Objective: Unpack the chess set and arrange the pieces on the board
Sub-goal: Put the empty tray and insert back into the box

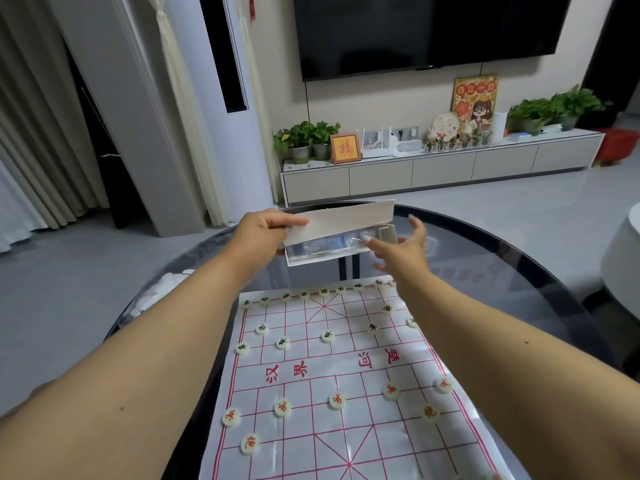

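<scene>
A white chess board sheet (332, 375) with red grid lines lies on the dark glass table. Round white pieces with black characters (327, 336) stand on its far half, and pieces with red characters (337, 400) on its near half. Above the table beyond the board, my left hand (263, 233) grips the left end of an open white box (346, 223), thumb on its raised lid. Clear plastic shows inside the box. My right hand (405, 245) is at the box's right end with fingers spread, a fingertip touching the plastic.
The round dark glass table (502, 271) has crumpled white plastic (162, 289) at its left edge. A white rounded seat (623, 258) stands at the right. A TV cabinet with plants and frames (440, 161) runs along the far wall.
</scene>
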A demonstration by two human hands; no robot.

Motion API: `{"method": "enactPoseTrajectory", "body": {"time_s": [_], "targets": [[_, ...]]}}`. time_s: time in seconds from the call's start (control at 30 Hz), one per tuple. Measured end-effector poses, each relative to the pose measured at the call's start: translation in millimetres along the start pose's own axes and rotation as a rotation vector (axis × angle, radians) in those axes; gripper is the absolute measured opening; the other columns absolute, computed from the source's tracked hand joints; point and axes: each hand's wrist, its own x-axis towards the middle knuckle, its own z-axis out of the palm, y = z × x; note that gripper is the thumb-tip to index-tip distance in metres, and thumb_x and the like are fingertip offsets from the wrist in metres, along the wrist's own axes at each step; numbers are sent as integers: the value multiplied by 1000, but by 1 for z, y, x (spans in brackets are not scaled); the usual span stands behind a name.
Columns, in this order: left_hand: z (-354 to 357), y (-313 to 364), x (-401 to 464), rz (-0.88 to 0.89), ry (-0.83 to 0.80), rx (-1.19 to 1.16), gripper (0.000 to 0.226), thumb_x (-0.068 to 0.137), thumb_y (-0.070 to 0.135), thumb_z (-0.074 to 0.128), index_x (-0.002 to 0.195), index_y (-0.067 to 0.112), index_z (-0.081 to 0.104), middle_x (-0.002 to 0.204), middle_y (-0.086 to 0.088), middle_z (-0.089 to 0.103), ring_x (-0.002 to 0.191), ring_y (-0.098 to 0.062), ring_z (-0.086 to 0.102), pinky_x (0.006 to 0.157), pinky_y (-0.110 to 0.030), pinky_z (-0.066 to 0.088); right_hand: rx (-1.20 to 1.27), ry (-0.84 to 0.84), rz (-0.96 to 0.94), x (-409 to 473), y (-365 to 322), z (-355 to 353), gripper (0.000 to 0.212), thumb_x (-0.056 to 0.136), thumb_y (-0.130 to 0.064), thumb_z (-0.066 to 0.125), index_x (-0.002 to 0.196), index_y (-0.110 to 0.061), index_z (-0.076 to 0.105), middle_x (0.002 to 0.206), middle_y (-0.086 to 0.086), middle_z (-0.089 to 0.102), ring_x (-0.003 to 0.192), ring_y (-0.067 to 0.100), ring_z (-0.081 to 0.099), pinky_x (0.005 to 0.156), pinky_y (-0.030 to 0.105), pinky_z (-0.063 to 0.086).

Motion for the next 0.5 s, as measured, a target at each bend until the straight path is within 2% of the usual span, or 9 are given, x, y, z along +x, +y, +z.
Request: {"method": "enactPoseTrajectory", "body": {"time_s": [0.03, 0.1, 0.17, 0.2, 0.3, 0.4, 0.5], "targets": [[-1, 0, 0, 2, -1, -2, 45, 94, -5, 47, 90, 29, 76, 115, -1, 65, 105, -18, 60, 64, -16, 51, 6, -52, -47, 1, -3, -5, 91, 67, -25, 84, 136, -44, 28, 137, 8, 35, 108, 33, 57, 73, 35, 58], [-1, 1, -1, 11, -2, -17, 44, 94, -4, 47, 90, 29, 76, 116, -1, 65, 105, -17, 61, 63, -13, 50, 21, -183, -105, 4, -11, -14, 69, 76, -23, 77, 134, -32, 40, 132, 13, 44, 97, 28, 61, 76, 36, 58], [-1, 2, -3, 16, 1, -45, 41, 95, -2, 48, 92, 28, 76, 116, 0, 66, 104, -16, 61, 65, -15, 51, 59, -315, -106, 2, -22, -18, 39, 91, -25, 61, 127, -17, 48, 122, 20, 53, 82, 24, 59, 78, 35, 57], [-1, 2, -3, 20, 8, -47, 39, 95, -1, 49, 93, 28, 76, 114, 2, 66, 104, -15, 61, 68, -17, 53, 94, -338, -83, 2, -26, -18, 32, 96, -27, 52, 125, -13, 49, 115, 20, 55, 78, 23, 58, 79, 35, 56], [-6, 5, -3, 32, 33, -39, 39, 95, -1, 46, 91, 26, 75, 112, 6, 67, 103, -12, 60, 81, -28, 55, 201, -313, -29, 6, -32, -22, 31, 101, -22, 40, 125, -6, 49, 107, 18, 57, 75, 25, 61, 83, 38, 57], [-8, 5, -3, 5, 78, -159, 34, 93, -9, 45, 85, 16, 67, 98, 3, 66, 93, -11, 61, 73, -22, 55, 246, -281, -29, 8, -32, -23, 23, 99, -10, 43, 119, -4, 55, 105, 20, 62, 81, 30, 67, 77, 37, 59], [-13, -11, -3, 35, 126, -249, 31, 88, -12, 56, 94, 18, 55, 101, -2, 63, 95, -15, 60, 86, -31, 53, 247, -269, -69, 7, -30, -23, 19, 96, -5, 48, 112, -3, 57, 101, 17, 64, 78, 27, 68, 75, 36, 60]]}}
